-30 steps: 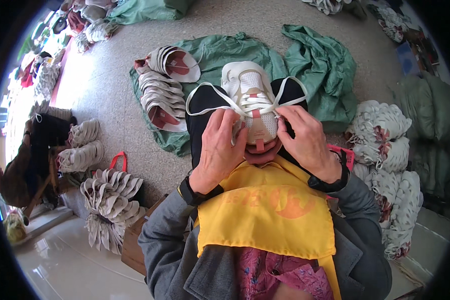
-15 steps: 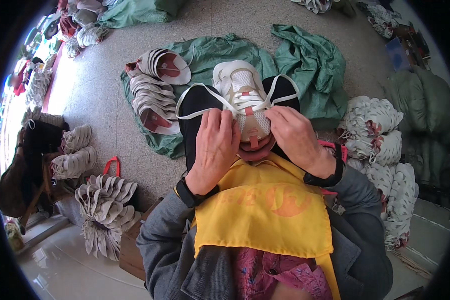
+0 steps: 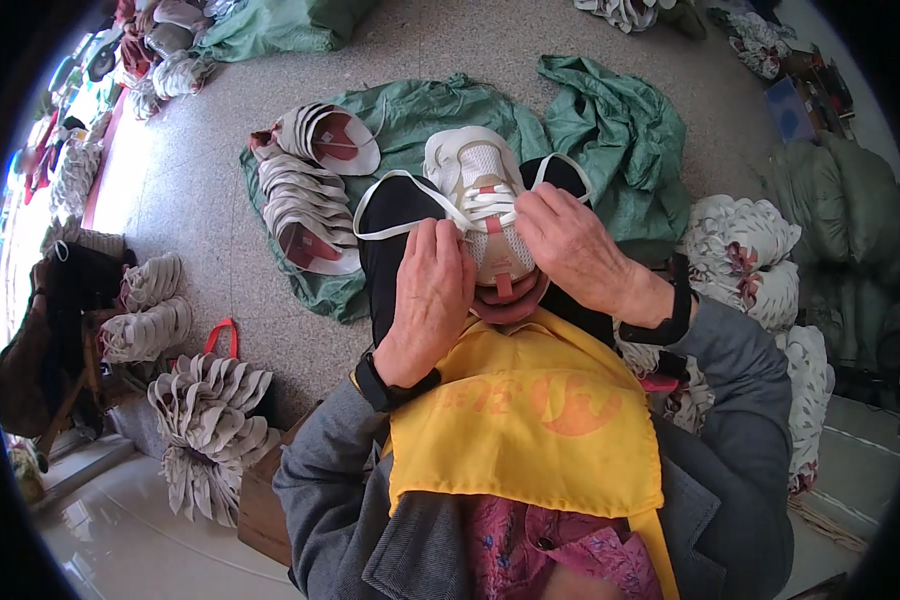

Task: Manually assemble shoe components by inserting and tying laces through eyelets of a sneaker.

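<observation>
A white and beige sneaker (image 3: 483, 165) with reddish trim rests between my black-clad knees, its toe pointing away from me. White lace crosses its tongue. My left hand (image 3: 428, 295) is closed in a pinch at the left side of the lacing, where one lace (image 3: 382, 234) loops out over my left knee. On the other side, my right hand (image 3: 580, 252) has its fingers bent together at the eyelets, closed on the lace, with a second loop (image 3: 570, 163) arching beyond it. The fingertips of both hands are partly hidden. Below the shoe's heel lies my yellow apron (image 3: 530, 430).
Green sacking (image 3: 620, 150) spreads on the floor ahead. Stacked pale shoe uppers (image 3: 305, 195) lie on it at the left. More bundled uppers stand at the near left (image 3: 210, 420) and at the right (image 3: 745, 250). A dark green padded cover (image 3: 850, 210) sits at the far right.
My right hand has shifted left and slightly up, over the lacing, and its lace loop has become smaller. The left hand stays nearly in place.
</observation>
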Available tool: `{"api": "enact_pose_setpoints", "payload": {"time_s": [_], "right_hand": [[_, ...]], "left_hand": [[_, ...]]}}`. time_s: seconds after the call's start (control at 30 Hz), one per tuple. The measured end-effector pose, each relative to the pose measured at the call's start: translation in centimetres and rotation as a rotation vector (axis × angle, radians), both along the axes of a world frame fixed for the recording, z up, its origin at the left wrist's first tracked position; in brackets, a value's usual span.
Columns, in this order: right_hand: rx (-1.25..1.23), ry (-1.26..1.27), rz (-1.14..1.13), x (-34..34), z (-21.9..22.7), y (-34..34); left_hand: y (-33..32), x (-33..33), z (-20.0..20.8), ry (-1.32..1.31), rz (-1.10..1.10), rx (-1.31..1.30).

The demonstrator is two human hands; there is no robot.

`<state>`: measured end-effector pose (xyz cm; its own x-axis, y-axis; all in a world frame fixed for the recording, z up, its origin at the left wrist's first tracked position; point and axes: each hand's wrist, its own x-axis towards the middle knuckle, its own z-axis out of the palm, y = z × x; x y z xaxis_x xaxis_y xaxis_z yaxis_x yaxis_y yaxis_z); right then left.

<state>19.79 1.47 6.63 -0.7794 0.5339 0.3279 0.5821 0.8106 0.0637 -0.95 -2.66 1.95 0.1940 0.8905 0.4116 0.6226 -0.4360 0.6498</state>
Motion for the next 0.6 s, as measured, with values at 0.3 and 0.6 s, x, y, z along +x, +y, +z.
{"api": "enact_pose_setpoints", "payload": {"time_s": [0.3,0.6], "right_hand": [[-0.481,0.436,0.015,-3.0,0.5,-2.8],[-0.343,0.247,-0.126,-4.7,-2.5,-0.8]], "left_hand": [[0.0,-0.5,0.1,-0.065,-0.012,-0.038],[0.4,-0.7,-0.4,-0.077,-0.016,-0.034]]}}
